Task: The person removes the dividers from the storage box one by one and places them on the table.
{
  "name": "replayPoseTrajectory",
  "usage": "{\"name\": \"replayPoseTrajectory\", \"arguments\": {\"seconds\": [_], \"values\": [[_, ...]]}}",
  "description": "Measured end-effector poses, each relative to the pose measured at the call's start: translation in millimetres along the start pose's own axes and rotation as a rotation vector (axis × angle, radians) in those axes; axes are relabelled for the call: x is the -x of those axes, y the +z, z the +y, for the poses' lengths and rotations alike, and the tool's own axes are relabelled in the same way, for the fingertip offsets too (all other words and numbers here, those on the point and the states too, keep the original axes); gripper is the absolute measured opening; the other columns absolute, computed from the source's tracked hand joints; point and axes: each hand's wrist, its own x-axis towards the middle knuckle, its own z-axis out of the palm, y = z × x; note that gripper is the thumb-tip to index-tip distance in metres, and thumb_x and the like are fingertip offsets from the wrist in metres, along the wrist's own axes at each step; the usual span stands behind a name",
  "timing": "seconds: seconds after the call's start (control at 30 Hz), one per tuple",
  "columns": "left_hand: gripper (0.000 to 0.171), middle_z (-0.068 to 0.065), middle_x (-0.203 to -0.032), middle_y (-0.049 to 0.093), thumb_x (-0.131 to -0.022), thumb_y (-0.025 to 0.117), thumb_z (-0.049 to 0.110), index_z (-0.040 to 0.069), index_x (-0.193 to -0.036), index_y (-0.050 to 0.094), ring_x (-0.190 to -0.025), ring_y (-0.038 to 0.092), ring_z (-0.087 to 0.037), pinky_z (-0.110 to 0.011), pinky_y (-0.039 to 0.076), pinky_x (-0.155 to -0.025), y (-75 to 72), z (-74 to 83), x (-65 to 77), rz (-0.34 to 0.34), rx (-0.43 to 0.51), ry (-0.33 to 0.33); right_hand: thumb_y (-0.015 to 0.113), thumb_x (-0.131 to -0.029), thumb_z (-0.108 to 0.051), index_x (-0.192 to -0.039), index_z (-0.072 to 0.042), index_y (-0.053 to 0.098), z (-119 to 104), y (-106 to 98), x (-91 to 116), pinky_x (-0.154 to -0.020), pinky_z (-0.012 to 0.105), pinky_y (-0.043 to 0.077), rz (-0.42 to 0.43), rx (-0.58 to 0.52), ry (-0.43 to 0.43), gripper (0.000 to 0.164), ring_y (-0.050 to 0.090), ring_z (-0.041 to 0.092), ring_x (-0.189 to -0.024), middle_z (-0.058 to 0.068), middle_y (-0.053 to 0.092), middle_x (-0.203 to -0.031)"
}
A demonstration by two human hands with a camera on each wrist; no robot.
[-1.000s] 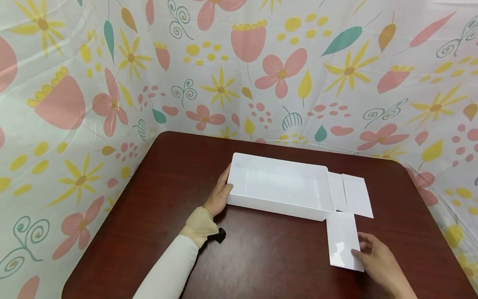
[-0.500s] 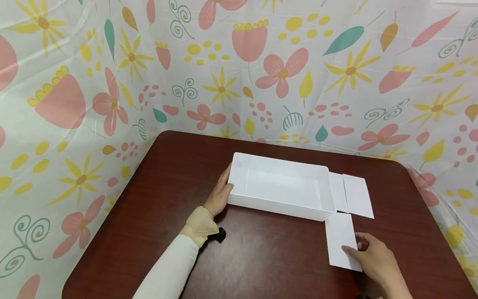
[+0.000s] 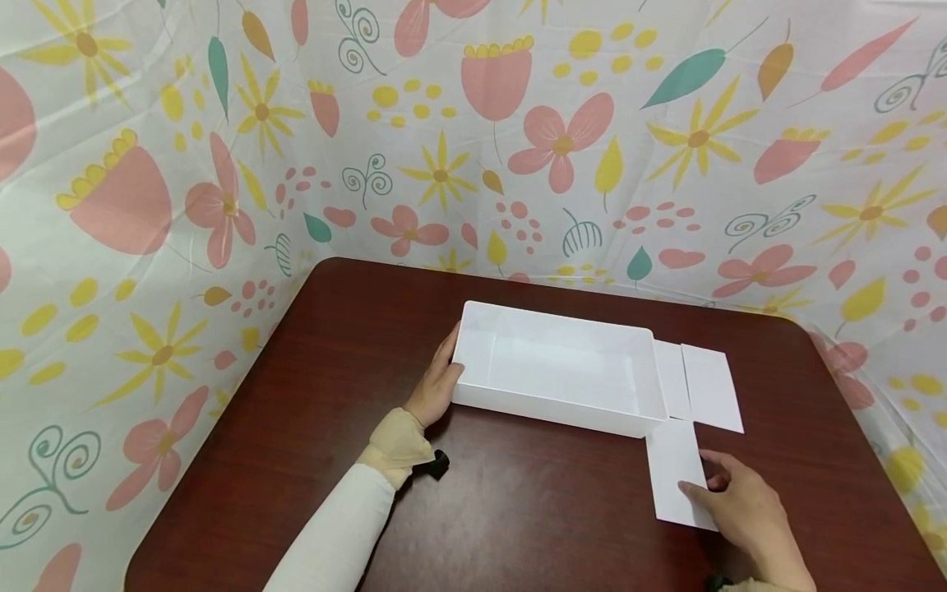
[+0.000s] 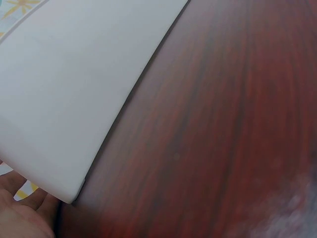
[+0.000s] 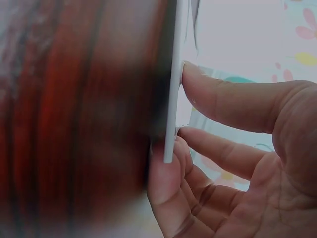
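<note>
A long, shallow white open-topped box (image 3: pixel 558 362) sits on the dark red-brown table. My left hand (image 3: pixel 436 385) holds its left end, thumb at the near corner and fingers along the end wall; in the left wrist view those fingers (image 4: pixel 33 199) show beside the box's corner. My right hand (image 3: pixel 743 503) pinches the right edge of a thin white rectangular panel (image 3: pixel 672 477), thumb on top and fingers beneath, as the right wrist view shows. That panel's far end is at the box's near right corner. Two similar panels, one narrow (image 3: pixel 672 378) and one wider (image 3: pixel 712 386), lie right of the box.
The dark wooden table (image 3: pixel 518 510) has rounded far corners. A white curtain (image 3: pixel 481 164) with pink, yellow and teal flower prints hangs behind and to the left. By my left wrist, a small black piece (image 3: pixel 436 465) sticks out from the beige wrist cover (image 3: pixel 395 448).
The panel in my right hand has tilted, losing its bright glare, and shifted slightly away from me, closer to the two other panels. My left hand and the box have stayed in place.
</note>
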Motion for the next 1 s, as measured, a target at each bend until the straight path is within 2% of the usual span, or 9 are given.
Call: {"name": "replayPoseTrajectory", "arguments": {"seconds": [0.23, 0.67, 0.8, 1.0], "values": [[0.066, -0.017, -0.158, 0.015, -0.094, 0.034, -0.002, 0.008, -0.155, 0.012, -0.141, 0.011, -0.025, -0.059, 0.016, -0.112, 0.1, 1.6, 0.2, 0.002, -0.002, -0.003, 0.071, -0.083, -0.039, -0.139, 0.006, 0.044, 3.1, -0.6, -5.0, -0.058, 0.033, 0.036, -0.007, 0.02, -0.021, 0.077, 0.048, 0.022, -0.071, 0.01, 0.06, -0.087], [0.066, -0.018, -0.158, 0.014, -0.093, 0.033, 0.0, 0.005, -0.155, 0.011, -0.141, 0.01, -0.026, -0.06, 0.015, -0.111, -0.1, 1.1, -0.7, 0.0, 0.002, 0.0, 0.069, -0.085, -0.038, -0.138, 0.007, 0.045, 1.6, -2.7, -6.8, -0.058, 0.036, 0.039, -0.025, 0.046, -0.023, 0.074, 0.051, 0.024, -0.073, 0.013, 0.064, -0.089], [0.067, -0.018, -0.158, 0.015, -0.091, 0.034, 0.002, 0.003, -0.154, 0.012, -0.141, 0.01, -0.026, -0.06, 0.015, -0.112, 0.6, 1.3, -0.9, 0.007, -0.004, -0.004, 0.069, -0.085, -0.038, -0.137, 0.007, 0.046, -0.3, -2.0, -4.4, -0.056, 0.034, 0.038, -0.01, 0.047, -0.012, 0.072, 0.051, 0.024, -0.074, 0.012, 0.063, -0.089], [0.066, -0.017, -0.158, 0.015, -0.092, 0.033, 0.001, 0.004, -0.155, 0.012, -0.141, 0.011, -0.026, -0.06, 0.017, -0.111, 0.9, 1.5, 0.3, 0.012, -0.002, -0.004, 0.067, -0.086, -0.048, -0.135, 0.005, 0.048, -4.9, -3.7, 2.8, -0.055, 0.032, 0.036, 0.044, 0.046, -0.034, 0.075, 0.051, 0.024, -0.075, 0.011, 0.062, -0.092]]}}
